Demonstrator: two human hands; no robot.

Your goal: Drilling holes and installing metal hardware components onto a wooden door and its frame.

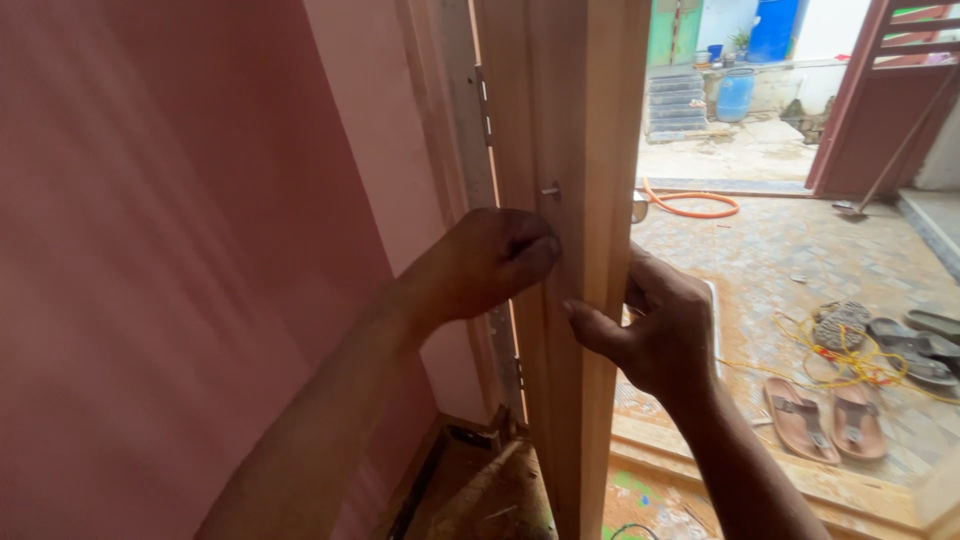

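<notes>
Wooden door (570, 120) edge: left hand (490, 262) pressing, right hand (662, 325) gripping.

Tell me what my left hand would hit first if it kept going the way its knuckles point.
The left hand is already against the wooden door edge; going on, it would likely press into that wood, just below the small metal pin.
</notes>
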